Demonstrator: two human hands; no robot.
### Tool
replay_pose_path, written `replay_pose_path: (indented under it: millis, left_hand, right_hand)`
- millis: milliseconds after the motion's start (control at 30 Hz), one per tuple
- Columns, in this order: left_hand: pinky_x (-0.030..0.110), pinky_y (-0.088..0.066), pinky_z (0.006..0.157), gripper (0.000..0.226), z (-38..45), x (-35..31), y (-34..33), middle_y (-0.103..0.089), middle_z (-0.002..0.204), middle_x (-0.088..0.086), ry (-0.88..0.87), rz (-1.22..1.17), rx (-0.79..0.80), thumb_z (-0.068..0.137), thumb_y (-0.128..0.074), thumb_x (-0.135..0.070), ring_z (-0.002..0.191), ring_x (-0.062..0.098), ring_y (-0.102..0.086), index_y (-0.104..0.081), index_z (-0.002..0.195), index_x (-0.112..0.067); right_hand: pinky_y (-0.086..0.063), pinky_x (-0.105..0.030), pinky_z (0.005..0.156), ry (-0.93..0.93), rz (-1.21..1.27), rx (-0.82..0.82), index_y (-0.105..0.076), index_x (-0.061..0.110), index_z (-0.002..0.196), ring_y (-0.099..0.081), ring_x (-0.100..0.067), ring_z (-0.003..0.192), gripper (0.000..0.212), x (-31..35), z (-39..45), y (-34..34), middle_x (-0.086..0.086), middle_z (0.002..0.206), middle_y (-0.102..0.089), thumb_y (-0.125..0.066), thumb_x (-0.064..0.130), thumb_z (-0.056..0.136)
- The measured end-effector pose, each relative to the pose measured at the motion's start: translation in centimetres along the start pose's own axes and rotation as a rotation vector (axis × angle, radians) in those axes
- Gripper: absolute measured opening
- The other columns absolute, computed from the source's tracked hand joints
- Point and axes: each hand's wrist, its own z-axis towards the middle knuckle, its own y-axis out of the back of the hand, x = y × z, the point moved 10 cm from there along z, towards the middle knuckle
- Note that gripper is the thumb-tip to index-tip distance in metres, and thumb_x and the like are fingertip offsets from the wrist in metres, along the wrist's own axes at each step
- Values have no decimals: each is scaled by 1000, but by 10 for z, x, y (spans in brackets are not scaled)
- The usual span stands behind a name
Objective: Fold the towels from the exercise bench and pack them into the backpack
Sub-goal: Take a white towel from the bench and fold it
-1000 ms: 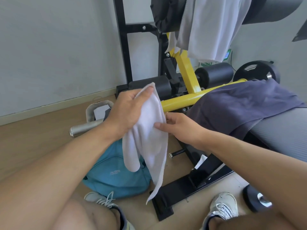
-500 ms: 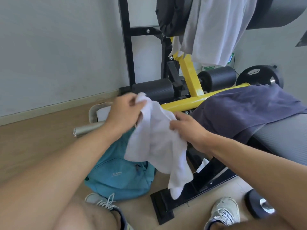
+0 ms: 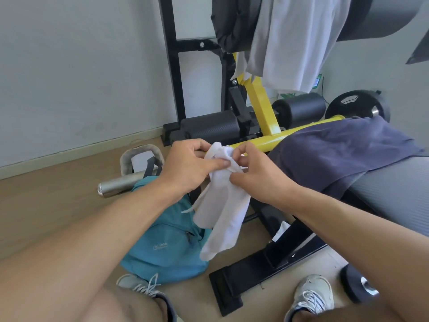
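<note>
A small white towel hangs in the air above the floor, bunched at its top. My left hand grips that top edge from the left, and my right hand pinches it from the right, the two hands nearly touching. Below them a teal backpack lies on the wooden floor, partly hidden by my left forearm and the towel. A dark purple towel is draped over the grey pad of the exercise bench on the right. A light grey towel hangs over the bench's upper roller.
A steel bottle lies on the floor behind the backpack. The bench's yellow bar and black foot stand close to my hands. A weight plate leans at the back right. My shoes are at the bottom.
My hands have come together at the towel's top edge, bunching it. The towel now hangs narrower and straighter than half a second ago.
</note>
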Motion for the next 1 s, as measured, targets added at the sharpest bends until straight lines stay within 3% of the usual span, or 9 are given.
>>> replay_pose_path:
  millis: [133,300,400,467,600,700,767,867,1000]
  left_hand:
    - [37,-62,75,22,8,3,22,-78,81,-4,20,-133,-170,71,-91,-16,78,16,-75,-75,84,-22]
    - [43,-62,86,21,19,32,75,-76,92,0,120,-251,-418,74,-88,-18,90,24,-74,-71,81,-27]
    - [49,-60,91,20,22,57,91,-76,94,-1,184,-216,-460,76,-87,-22,95,25,-74,-69,81,-29]
    - [52,-61,88,13,25,67,88,-77,94,6,215,-192,-415,82,-83,-30,95,31,-75,-72,84,-22]
    - [47,-64,79,47,24,65,66,-76,97,20,231,-136,-297,96,-65,-44,88,34,-76,-72,91,2]
    - [46,-62,81,59,23,51,51,-72,81,16,161,-11,-233,93,-61,-51,75,30,-72,-67,89,8]
    - [48,-61,83,58,23,40,37,-71,82,19,99,33,-142,91,-59,-55,77,36,-71,-69,88,1]
    - [54,-61,84,30,16,25,14,-78,86,9,28,-41,-19,94,-68,-43,87,34,-74,-80,85,-16]
    - [56,-60,88,26,6,14,0,-79,93,7,15,-139,68,79,-79,-49,94,35,-73,-82,85,-24]
  right_hand:
    - [-43,-26,61,-78,-234,-6,-51,17,99,-53,-13,76,22,-24,7,9,6,88,-58,-55,3,83]
    - [-57,-41,82,-334,-383,3,-62,15,102,-64,-24,93,22,-86,6,38,-3,97,-66,-50,3,87]
    - [-60,-42,75,-453,-284,86,-65,10,101,-67,-27,91,19,-103,-4,42,-12,102,-70,-52,3,89]
    - [-62,-36,65,-474,-65,185,-62,8,111,-69,-28,89,21,-97,-12,29,-16,106,-69,-54,-1,93]
    - [-62,-35,64,-305,385,139,-55,22,132,-71,-29,80,40,-49,-9,24,-18,103,-65,-54,-1,100]
    - [-62,-34,62,-223,496,60,-64,14,109,-71,-27,68,18,-16,-11,27,-15,94,-60,-56,1,100]
    - [-62,-33,64,-184,506,164,-62,10,108,-76,-30,82,12,2,-16,15,-19,100,-64,-59,3,99]
    - [-62,-38,79,-153,439,396,-55,12,128,-74,-26,107,37,14,-30,-9,-16,123,-68,-62,-4,96]
    - [-63,-41,84,-1,-80,193,-61,19,112,-75,-6,94,12,11,-21,6,3,103,-78,-55,14,103]
